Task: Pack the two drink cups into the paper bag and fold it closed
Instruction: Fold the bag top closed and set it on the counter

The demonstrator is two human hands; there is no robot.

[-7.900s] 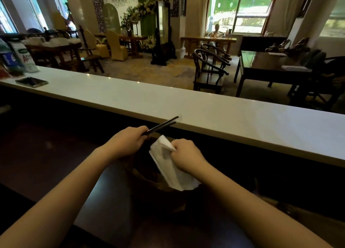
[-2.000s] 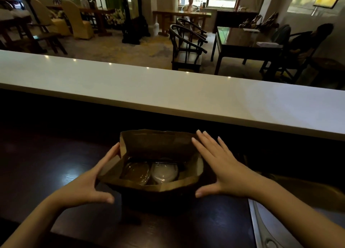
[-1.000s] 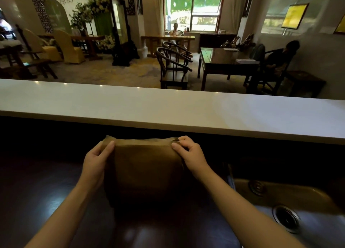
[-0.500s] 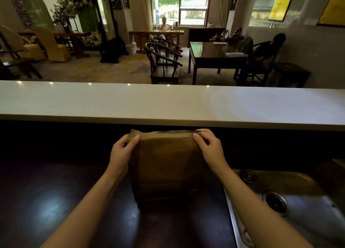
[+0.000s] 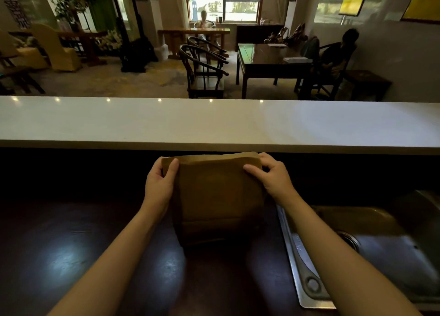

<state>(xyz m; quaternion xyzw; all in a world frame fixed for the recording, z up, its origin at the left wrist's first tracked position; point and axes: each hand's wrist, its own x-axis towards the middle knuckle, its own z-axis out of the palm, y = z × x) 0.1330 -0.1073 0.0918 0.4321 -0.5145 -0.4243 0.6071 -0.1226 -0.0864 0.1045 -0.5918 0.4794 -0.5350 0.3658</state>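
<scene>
The paper bag (image 5: 217, 196) stands upright on the dark counter (image 5: 71, 256) beside the sink (image 5: 385, 251), its mouth pressed flat – the left hand (image 5: 159, 184) and right hand (image 5: 271, 177) each pinch a top corner – so the closing fold is in hand, and next calls for rolling that edge down evenly and creasing it.

White bar ledge (image 5: 214, 123), dark wooden chairs (image 5: 202, 70) and table (image 5: 269, 56), bright window (image 5: 226, 1) (daylit), pale walls

Bag (image 5: 220, 196) on worktop (image 5: 71, 256); sink (image 5: 381, 244) right; counter (image 5: 214, 123) seemingly behind.
</scene>
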